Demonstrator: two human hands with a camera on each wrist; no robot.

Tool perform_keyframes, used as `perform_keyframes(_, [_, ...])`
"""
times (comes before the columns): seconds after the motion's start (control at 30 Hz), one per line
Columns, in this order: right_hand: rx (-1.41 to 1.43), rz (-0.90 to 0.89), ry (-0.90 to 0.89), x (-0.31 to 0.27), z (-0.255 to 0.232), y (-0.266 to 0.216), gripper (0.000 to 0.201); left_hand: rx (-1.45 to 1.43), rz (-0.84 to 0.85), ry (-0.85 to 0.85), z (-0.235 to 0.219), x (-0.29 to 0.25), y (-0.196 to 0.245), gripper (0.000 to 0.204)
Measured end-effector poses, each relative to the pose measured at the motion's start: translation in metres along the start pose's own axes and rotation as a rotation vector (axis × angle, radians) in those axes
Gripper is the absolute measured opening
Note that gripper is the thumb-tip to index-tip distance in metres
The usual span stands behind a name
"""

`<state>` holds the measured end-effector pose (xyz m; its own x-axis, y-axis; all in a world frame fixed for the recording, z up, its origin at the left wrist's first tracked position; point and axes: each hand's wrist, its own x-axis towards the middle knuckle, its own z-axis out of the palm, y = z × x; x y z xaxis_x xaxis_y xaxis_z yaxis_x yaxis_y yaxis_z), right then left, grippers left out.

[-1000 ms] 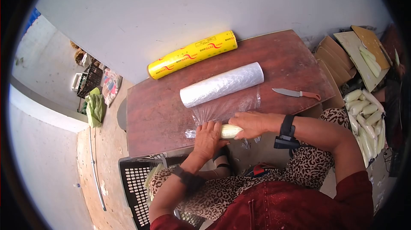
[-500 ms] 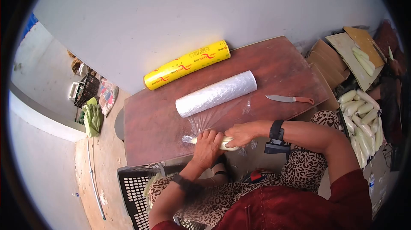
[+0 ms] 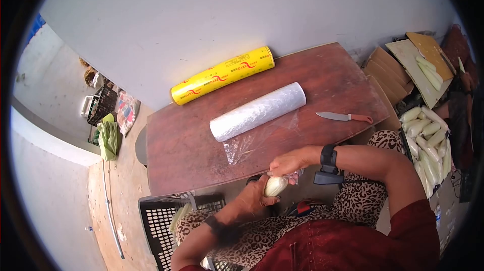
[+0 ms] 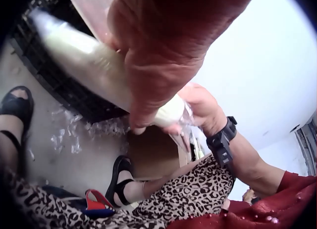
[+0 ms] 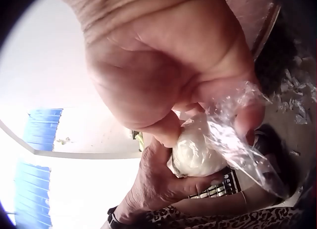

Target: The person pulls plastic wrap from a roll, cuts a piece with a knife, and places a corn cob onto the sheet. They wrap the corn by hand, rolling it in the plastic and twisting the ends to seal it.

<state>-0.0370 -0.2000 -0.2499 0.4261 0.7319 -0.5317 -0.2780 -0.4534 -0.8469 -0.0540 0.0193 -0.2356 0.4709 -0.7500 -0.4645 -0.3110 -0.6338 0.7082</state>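
A pale ear of corn (image 3: 276, 186), wrapped in clear film, is held off the table's near edge. My left hand (image 3: 251, 196) grips it round the middle, thumb on one side and fingers on the other. At its end my right hand (image 3: 290, 162) pinches the loose film (image 5: 237, 145), a twisted tail of which hangs past the fingers in the right wrist view. In the left wrist view the wrapped ear (image 4: 84, 58) stretches out beyond the left hand. On the table lies a roll of clear cling film (image 3: 258, 112) with a loose flap on the near side.
A yellow printed roll (image 3: 222, 75) lies along the table's (image 3: 176, 155) back edge. The knife (image 3: 344, 117) rests near the right corner. Below the table stands a black crate (image 3: 159, 225). Several wrapped ears (image 3: 428, 140) are piled at the right, beside cardboard (image 3: 388, 71).
The ear has left the table, turned, and come toward the body. Its film has parted from the roll's sheet. My right hand has gone from rolling on the table to the ear's end.
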Motion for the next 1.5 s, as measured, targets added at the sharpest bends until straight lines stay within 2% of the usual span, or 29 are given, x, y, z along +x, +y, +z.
perform_keyframes(0.07, [-0.051, 0.136, 0.002, -0.008, 0.006, -0.012, 0.051, -0.06, 0.03, -0.061, 0.005, -0.002, 0.0, 0.071])
perform_keyframes(0.17, [0.051, 0.146, -0.015, -0.013, 0.009, -0.017, 0.052, -0.18, -0.009, -0.126, 0.0, -0.004, -0.002, 0.073])
perform_keyframes(0.23, [0.155, 0.057, 0.015, -0.018, -0.001, -0.019, 0.058, -0.312, -0.036, -0.167, -0.016, -0.003, 0.0, 0.073])
perform_keyframes(0.37, [0.338, -0.194, 0.085, -0.046, -0.028, -0.037, 0.069, -0.597, 0.003, -0.049, -0.049, -0.012, 0.029, 0.065])
perform_keyframes(0.4, [0.322, -0.244, 0.112, -0.052, -0.034, -0.042, 0.071, -0.647, 0.124, -0.025, -0.054, -0.01, 0.034, 0.064])
perform_keyframes(0.5, [0.411, -0.328, 0.208, -0.063, -0.05, -0.051, 0.073, -0.846, 0.048, -0.023, -0.065, -0.014, 0.041, 0.065])
perform_keyframes(0.53, [0.456, -0.377, 0.217, -0.07, -0.054, -0.053, 0.072, -0.845, 0.09, -0.02, -0.068, -0.012, 0.039, 0.066])
perform_keyframes(0.63, [0.516, -0.493, 0.256, -0.077, -0.063, -0.05, 0.072, -0.781, 0.076, 0.055, -0.076, -0.013, 0.049, 0.067])
perform_keyframes(0.73, [0.521, -0.446, 0.303, -0.092, -0.059, -0.058, 0.071, -0.571, 0.199, 0.266, -0.077, -0.005, 0.053, 0.065])
perform_keyframes(0.83, [0.455, -0.413, 0.413, -0.099, -0.051, -0.065, 0.072, -0.318, 0.206, 0.393, -0.078, 0.006, 0.048, 0.065])
perform_keyframes(0.93, [0.412, -0.387, 0.538, -0.095, -0.048, -0.064, 0.055, -0.186, 0.116, 0.409, -0.081, 0.007, 0.06, 0.064])
perform_keyframes(1.03, [0.3, -0.396, 0.684, -0.09, -0.056, -0.051, 0.029, -0.063, 0.079, 0.422, -0.082, 0.006, 0.077, 0.064])
perform_keyframes(1.13, [0.238, -0.469, 0.791, -0.101, -0.067, -0.047, 0.015, -0.118, 0.125, 0.414, -0.081, 0.008, 0.076, 0.064])
perform_keyframes(1.23, [0.281, -0.515, 0.841, -0.112, -0.074, -0.045, 0.015, -0.32, 0.099, 0.339, -0.084, 0.002, 0.084, 0.063])
perform_keyframes(1.33, [0.455, -0.52, 0.946, -0.125, -0.084, -0.043, 0.018, -0.356, 0.153, 0.353, -0.082, -0.001, 0.08, 0.063])
perform_keyframes(1.43, [0.548, -0.542, 0.86, -0.139, -0.085, -0.046, 0.033, -0.304, 0.157, 0.371, -0.084, -0.006, 0.084, 0.063])
perform_keyframes(1.5, [0.5, -0.526, 0.723, -0.147, -0.073, -0.055, 0.049, -0.279, 0.124, 0.346, -0.086, -0.011, 0.089, 0.064])
